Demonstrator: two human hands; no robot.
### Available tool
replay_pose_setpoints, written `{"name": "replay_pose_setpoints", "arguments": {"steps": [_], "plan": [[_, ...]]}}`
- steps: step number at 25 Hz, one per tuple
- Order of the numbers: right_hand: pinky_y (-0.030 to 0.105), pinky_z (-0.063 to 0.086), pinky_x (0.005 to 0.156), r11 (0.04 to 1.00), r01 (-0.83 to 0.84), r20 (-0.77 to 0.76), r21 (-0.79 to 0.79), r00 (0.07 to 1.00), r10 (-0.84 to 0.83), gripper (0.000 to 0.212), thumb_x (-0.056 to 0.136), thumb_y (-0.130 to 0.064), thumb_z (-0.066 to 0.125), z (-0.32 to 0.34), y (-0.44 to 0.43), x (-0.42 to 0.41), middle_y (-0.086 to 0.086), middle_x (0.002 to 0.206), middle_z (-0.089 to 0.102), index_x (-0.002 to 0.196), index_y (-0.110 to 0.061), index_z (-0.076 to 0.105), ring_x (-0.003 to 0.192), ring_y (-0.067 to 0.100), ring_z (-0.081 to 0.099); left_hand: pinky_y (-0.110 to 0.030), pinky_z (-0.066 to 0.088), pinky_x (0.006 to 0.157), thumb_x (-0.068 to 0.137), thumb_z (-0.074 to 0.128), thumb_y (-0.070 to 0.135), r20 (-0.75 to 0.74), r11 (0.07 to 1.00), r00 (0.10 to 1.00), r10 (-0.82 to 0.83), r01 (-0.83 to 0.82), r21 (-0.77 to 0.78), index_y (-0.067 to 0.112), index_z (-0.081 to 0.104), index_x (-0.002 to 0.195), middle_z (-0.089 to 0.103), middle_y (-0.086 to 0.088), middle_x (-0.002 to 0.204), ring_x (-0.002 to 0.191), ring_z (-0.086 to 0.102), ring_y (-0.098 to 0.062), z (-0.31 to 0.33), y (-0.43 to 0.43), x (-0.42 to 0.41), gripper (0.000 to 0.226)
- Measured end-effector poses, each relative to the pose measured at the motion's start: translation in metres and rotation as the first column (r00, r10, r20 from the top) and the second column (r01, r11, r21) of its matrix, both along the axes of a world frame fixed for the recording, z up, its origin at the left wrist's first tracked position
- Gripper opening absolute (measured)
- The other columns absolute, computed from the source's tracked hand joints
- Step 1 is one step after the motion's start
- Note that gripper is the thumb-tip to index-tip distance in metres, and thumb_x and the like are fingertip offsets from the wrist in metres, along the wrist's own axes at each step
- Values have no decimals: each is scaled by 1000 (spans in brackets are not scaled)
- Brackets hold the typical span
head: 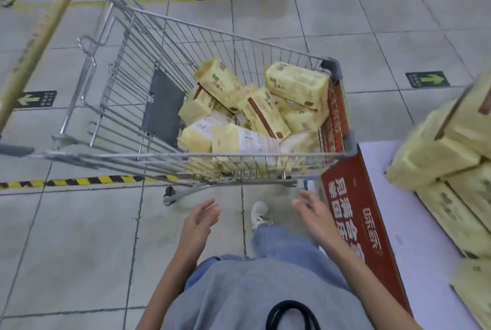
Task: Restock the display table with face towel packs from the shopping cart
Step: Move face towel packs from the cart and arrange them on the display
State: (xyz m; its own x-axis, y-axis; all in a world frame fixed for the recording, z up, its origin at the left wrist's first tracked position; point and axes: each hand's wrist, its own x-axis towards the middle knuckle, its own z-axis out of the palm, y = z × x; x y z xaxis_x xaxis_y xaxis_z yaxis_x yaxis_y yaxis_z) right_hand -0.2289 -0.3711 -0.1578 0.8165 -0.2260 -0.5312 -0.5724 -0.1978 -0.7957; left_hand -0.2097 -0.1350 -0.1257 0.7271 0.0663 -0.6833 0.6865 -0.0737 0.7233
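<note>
While both hands hang empty just below the near rim of the shopping cart [186, 155], the step in hand reads as the reach for another pack. Left hand [202, 216]: fingers loose, slightly apart, holding nothing. Right hand [312, 211]: same, fingers apart and relaxed, palm turned inward, just beside the red sign [356, 204] on the table's edge.

The cart stands straight ahead on the tiled floor, its front end close against the display table [393, 196] at right. The face towel packs [296, 85] lie in a jumbled heap in the cart's front end, at least 8 visible; exact count unclear, some flat, some tilted. Stacked packs [435, 157] already sit on the table at far right, blurred. Bare tabletop shows between the sign and that stack.

Judgement: task partway, cart far from emptied. Next move likely calls for raising both hands over the rim, going down into the basket and taking a top pack, then turning right to the table. The packs look soft, and the loose heap may shift when 1 is pulled
</note>
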Motion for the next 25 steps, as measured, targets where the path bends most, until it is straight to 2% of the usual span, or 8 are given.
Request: {"name": "replay_pose_setpoints", "arguments": {"steps": [3,6,8,11,14,17,20,25], "plan": [[5,42,69,997,-72,103,2,992,72,30,94,-23,55,12,-15,79,-19,104,54,123,-27,48,98,-3,53,-30,44,88,95,53,20,122,998,990,63,-61,-23,29,61,111,66,4,116,104,64,-14,20,-11,56,20],[13,42,69,989,-146,124,-23,981,148,38,91,-30,60,16,-18,145,-14,107,56,127,-28,48,95,-3,54,-22,47,81,92,57,20,206,990,969,139,-134,-40,31,63,105,69,9,109,98,66,-8,30,-17,114,19],[19,44,75,971,-234,119,-59,964,239,49,88,-32,64,12,-13,180,-7,115,56,132,-25,45,98,4,56,-22,47,80,91,60,20,208,974,952,223,-224,-18,26,63,107,68,3,112,96,65,-9,26,-16,153,17],[28,38,93,857,-482,16,-183,870,493,67,83,-34,69,-11,-1,220,0,132,52,141,-22,37,118,17,50,-35,47,91,90,63,27,103,950,954,280,-291,117,13,54,127,60,-10,126,109,59,-21,-8,-5,210,41],[29,27,106,686,-694,-104,-217,715,691,89,77,-39,75,-43,12,239,0,151,34,148,-23,25,138,18,31,-39,50,85,87,66,34,-109,940,956,274,-242,241,5,43,137,56,-13,132,110,57,-28,-57,9,248,62],[29,19,112,612,-765,-152,-200,641,752,104,70,-41,80,-70,20,245,-2,157,21,151,-26,17,144,14,17,-49,44,101,80,73,37,-289,923,884,368,-310,228,2,29,142,46,-17,141,124,49,-34,-99,14,262,84],[24,12,110,522,-820,-150,-237,561,814,116,63,-51,81,-90,25,253,-3,158,16,152,-26,10,144,14,13,-47,38,106,75,77,38,-371,880,800,472,-404,248,6,17,146,36,-14,147,131,40,-32,-128,17,275,98],[23,7,109,434,-847,-56,-306,471,880,124,59,-67,76,-105,19,260,5,157,21,152,-23,6,140,18,21,-47,39,106,71,82,31,-387,817,721,575,-529,228,8,22,145,41,-13,145,128,44,-31,-160,20,285,98]]}}
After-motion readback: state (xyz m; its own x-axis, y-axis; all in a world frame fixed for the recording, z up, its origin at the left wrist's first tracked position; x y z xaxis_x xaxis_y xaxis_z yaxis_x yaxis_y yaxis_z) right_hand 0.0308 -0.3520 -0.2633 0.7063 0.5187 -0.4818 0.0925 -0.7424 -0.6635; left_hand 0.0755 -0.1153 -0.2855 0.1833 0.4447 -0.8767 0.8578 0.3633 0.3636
